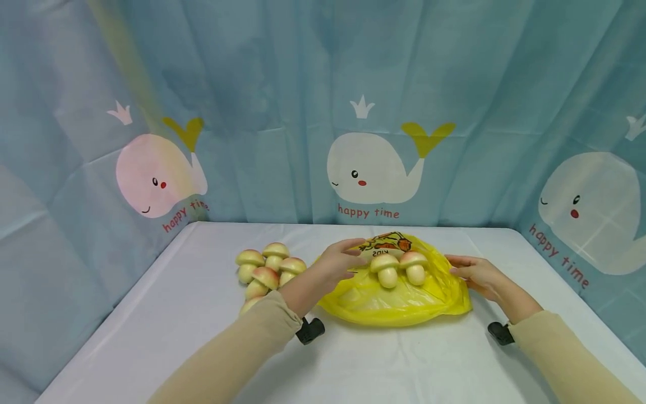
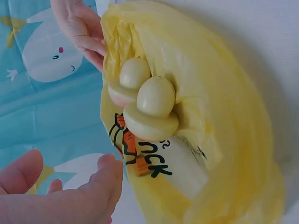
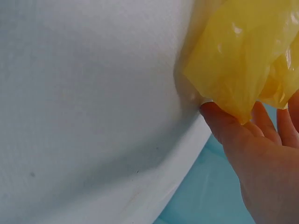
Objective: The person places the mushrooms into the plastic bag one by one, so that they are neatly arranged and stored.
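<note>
Two toy mushrooms (image 1: 387, 271) with cream stems and pinkish caps lie inside the mouth of a yellow plastic bag (image 1: 404, 315), which has a printed cartoon and lettering. My left hand (image 1: 335, 264) is over the bag's left side, its thumb and fingers spread apart and holding nothing. In the left wrist view, the left fingers (image 2: 105, 175) hover beside the printed edge. At the bag's right edge is my right hand (image 1: 479, 275), its fairly straight fingers against the plastic. The right wrist view has the right hand (image 3: 261, 149) just under a drooping corner of the bag.
Several more toy mushrooms (image 1: 266, 276) are clustered on the white table (image 1: 151, 314) left of the bag, partly hidden behind my left forearm. A blue curtain (image 1: 282, 168) printed with whales hangs behind the table and along its sides.
</note>
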The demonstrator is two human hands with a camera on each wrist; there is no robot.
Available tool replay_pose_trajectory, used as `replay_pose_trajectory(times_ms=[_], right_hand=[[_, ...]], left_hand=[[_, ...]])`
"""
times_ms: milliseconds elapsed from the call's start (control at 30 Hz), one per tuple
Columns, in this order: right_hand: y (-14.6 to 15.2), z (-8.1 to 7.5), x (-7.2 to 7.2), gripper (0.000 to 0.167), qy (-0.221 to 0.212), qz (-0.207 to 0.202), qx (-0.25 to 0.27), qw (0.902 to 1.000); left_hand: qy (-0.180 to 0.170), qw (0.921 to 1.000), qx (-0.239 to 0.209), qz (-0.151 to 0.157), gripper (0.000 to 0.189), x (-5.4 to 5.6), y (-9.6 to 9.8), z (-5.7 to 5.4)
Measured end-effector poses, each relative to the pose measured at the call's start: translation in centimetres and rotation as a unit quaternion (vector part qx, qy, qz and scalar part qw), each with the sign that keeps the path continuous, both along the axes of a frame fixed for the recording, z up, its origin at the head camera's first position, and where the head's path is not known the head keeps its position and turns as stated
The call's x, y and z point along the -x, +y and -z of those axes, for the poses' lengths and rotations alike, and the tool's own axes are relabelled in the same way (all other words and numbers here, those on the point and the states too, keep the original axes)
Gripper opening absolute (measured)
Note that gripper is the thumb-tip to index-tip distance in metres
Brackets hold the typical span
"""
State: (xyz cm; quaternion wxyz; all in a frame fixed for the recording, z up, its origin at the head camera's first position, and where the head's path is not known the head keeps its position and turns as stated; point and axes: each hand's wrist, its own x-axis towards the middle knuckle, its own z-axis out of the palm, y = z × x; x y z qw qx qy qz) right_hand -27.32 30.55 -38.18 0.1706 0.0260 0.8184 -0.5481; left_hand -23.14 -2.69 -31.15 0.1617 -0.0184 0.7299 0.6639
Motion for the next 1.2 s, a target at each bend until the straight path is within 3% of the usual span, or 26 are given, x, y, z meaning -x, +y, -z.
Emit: replay_pose_trajectory(times_ms=[167, 700, 933, 1200], right_hand=[[0.0, 0.3, 0.2, 0.060, -0.003, 0.004, 0.002, 1.0000], [0.1, 0.2, 0.1, 0.061, -0.013, 0.024, 0.002, 0.9996], [0.0, 0.1, 0.1, 0.061, -0.013, 0.024, 0.005, 0.9996], [0.3, 0.3, 0.1, 0.060, -0.004, 0.011, -0.001, 0.9999]], left_hand=[[0.001, 1.0000, 0.003, -0.004, 0.049, -0.7, -1.4, 0.2], [0.081, 0.9960, 0.019, -0.033, 0.047, -3.0, -6.2, 0.5], [0.106, 0.9916, 0.052, -0.054, 0.046, -3.9, -8.8, 0.2], [0.133, 0.9882, 0.066, -0.038, 0.049, -4.9, -11.3, -0.5]])
